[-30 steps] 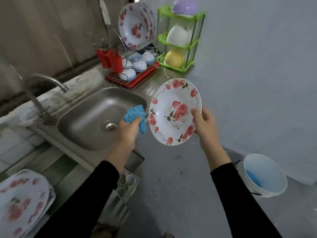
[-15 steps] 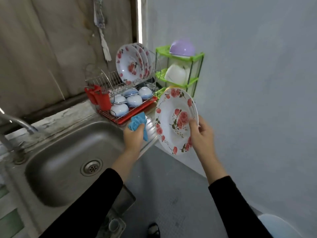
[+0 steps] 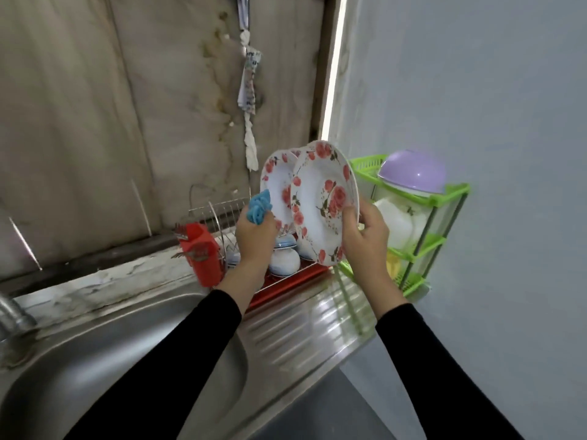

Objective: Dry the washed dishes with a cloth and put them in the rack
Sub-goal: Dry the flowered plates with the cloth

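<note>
My right hand (image 3: 365,236) grips a white plate with red roses (image 3: 320,198) by its right rim, holding it upright just in front of the plates (image 3: 276,185) standing in the wire dish rack (image 3: 222,211). The bunched blue cloth (image 3: 259,207) sticks out of the top of my left hand (image 3: 254,239), which holds it in front of the rack, left of the held plate. Upturned white and blue bowls (image 3: 284,258) sit on the rack's red tray (image 3: 286,281).
A red cutlery holder (image 3: 200,252) hangs at the rack's left end. A green plastic shelf (image 3: 422,249) with a purple bowl (image 3: 413,173) and white dishes stands right of the rack against the wall. The steel sink (image 3: 111,376) and its ribbed drainboard (image 3: 301,331) lie below.
Both hands rose and moved toward the rack. The rose plate now stands right in front of the racked plates, and the cloth hand is up beside them.
</note>
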Demonstrator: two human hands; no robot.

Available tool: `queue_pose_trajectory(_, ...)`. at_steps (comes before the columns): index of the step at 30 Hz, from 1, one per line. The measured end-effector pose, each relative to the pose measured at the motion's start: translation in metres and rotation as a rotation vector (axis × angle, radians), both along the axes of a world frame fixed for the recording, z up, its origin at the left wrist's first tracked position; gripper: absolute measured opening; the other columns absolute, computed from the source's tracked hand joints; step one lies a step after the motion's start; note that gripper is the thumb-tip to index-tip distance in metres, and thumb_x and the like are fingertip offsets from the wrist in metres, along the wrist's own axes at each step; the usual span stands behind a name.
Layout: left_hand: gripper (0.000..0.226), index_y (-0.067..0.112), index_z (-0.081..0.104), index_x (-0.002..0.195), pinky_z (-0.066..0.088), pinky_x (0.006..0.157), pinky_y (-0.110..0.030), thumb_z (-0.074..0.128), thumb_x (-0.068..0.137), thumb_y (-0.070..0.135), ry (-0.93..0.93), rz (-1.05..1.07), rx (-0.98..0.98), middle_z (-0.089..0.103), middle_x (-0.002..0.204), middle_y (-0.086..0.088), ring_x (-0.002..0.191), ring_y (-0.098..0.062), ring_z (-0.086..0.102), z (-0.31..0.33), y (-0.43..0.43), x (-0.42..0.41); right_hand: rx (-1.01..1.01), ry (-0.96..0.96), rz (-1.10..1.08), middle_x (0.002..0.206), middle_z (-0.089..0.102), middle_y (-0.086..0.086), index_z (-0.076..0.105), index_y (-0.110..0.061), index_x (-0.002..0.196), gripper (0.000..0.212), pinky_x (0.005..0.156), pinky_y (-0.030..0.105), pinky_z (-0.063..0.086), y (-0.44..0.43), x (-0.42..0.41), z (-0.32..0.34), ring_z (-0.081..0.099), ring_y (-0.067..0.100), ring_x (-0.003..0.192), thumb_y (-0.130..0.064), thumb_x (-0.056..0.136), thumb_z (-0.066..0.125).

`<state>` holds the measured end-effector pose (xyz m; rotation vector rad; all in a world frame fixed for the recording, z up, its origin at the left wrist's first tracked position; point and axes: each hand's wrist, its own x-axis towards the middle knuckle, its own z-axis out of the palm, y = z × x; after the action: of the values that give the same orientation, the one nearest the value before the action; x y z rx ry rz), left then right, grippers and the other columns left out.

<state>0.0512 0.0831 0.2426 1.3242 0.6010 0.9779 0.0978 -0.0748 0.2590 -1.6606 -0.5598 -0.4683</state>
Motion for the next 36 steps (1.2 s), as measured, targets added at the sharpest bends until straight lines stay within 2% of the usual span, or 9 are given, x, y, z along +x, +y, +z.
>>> queue_pose_trajectory(4, 0.010, 0.010, 0.060, 0.102, 0.042, 0.056, -0.027, 0.057, 0.092, 0.008, 0.032, 0.106, 0.063, 0.053, 0.070, 0.003, 0.060, -0.013, 0.049, 0.004, 0.025, 0.034, -0.107, -0.106, 0.090, 0.091, 0.062, -0.005, 0.062, -0.029, 0.135, 0.040, 0.070, 0.029, 0.046, 0.048, 0.048, 0.005, 0.056, 0.011, 0.083, -0.034, 0.099, 0.044)
queue_pose_trajectory(6, 0.010, 0.015, 0.058, 0.093, 0.043, 0.060, -0.030, 0.057, 0.091, 0.006, 0.054, 0.147, 0.082, 0.053, 0.069, 0.002, 0.064, -0.018, 0.051, 0.004, 0.038, 0.047, -0.170, -0.127, 0.121, 0.083, 0.057, -0.002, 0.066, -0.028, 0.123, 0.040, 0.069, 0.026, 0.044, 0.073, 0.071, 0.005, 0.049, 0.008, 0.071, -0.039, 0.097, 0.038)
queue_pose_trajectory(11, 0.009, 0.013, 0.056, 0.087, 0.039, 0.061, -0.029, 0.056, 0.089, 0.005, 0.171, 0.257, 0.074, 0.051, 0.067, 0.002, 0.068, -0.021, 0.051, -0.004, 0.071, 0.069, -0.246, -0.174, 0.155, 0.098, 0.066, 0.008, 0.050, -0.030, 0.147, 0.047, 0.084, 0.038, 0.047, 0.119, 0.102, 0.005, 0.060, 0.023, 0.075, -0.030, 0.100, 0.045)
queue_pose_trajectory(14, 0.007, 0.012, 0.056, 0.087, 0.041, 0.062, -0.031, 0.056, 0.089, 0.006, 0.225, 0.318, 0.061, 0.053, 0.069, -0.001, 0.069, -0.023, 0.052, -0.011, 0.082, 0.074, -0.303, -0.129, 0.219, 0.104, 0.066, 0.008, 0.046, -0.035, 0.148, 0.051, 0.079, 0.032, 0.049, 0.140, 0.118, -0.001, 0.059, 0.018, 0.089, -0.038, 0.097, 0.039)
queue_pose_trajectory(17, 0.009, 0.014, 0.055, 0.084, 0.043, 0.065, -0.032, 0.057, 0.088, 0.007, 0.267, 0.374, 0.054, 0.055, 0.071, -0.003, 0.072, -0.025, 0.054, -0.015, 0.086, 0.079, -0.311, -0.125, 0.286, 0.114, 0.065, 0.006, 0.052, -0.032, 0.144, 0.053, 0.071, 0.029, 0.049, 0.157, 0.131, -0.007, 0.058, 0.011, 0.083, -0.046, 0.096, 0.035)
queue_pose_trajectory(22, 0.009, 0.014, 0.055, 0.084, 0.047, 0.065, -0.036, 0.060, 0.090, 0.009, 0.280, 0.424, 0.044, 0.060, 0.077, -0.014, 0.075, -0.029, 0.059, -0.019, 0.085, 0.084, -0.413, -0.106, 0.291, 0.085, 0.060, 0.006, 0.047, -0.040, 0.145, 0.063, 0.068, 0.036, 0.053, 0.169, 0.137, -0.015, 0.060, 0.023, 0.078, -0.053, 0.089, 0.023)
queue_pose_trajectory(29, 0.012, 0.016, 0.054, 0.081, 0.051, 0.066, -0.041, 0.060, 0.090, 0.011, 0.257, 0.427, 0.053, 0.057, 0.071, -0.007, 0.072, -0.027, 0.058, -0.031, 0.077, 0.083, -0.469, -0.043, 0.317, 0.134, 0.051, 0.019, 0.027, -0.018, 0.156, 0.056, 0.089, 0.040, 0.050, 0.163, 0.135, -0.022, 0.058, 0.034, 0.114, -0.035, 0.104, 0.040)
queue_pose_trajectory(33, 0.018, 0.020, 0.053, 0.081, 0.045, 0.058, -0.026, 0.059, 0.093, 0.008, 0.184, 0.426, 0.088, 0.057, 0.069, 0.000, 0.066, -0.019, 0.055, -0.029, 0.060, 0.078, -0.347, -0.183, 0.293, 0.152, 0.038, 0.019, 0.027, -0.003, 0.153, 0.066, 0.104, 0.045, 0.048, 0.147, 0.121, -0.030, 0.045, 0.033, 0.136, -0.033, 0.100, 0.052)
queue_pose_trajectory(36, 0.014, 0.021, 0.058, 0.097, 0.050, 0.070, -0.027, 0.059, 0.094, 0.007, 0.097, 0.429, 0.142, 0.062, 0.080, 0.004, 0.072, -0.008, 0.058, -0.028, 0.041, 0.068, -0.309, -0.324, 0.241, 0.153, 0.037, 0.023, 0.033, -0.001, 0.151, 0.067, 0.106, 0.050, 0.046, 0.133, 0.112, -0.036, 0.038, 0.038, 0.139, -0.032, 0.097, 0.057)
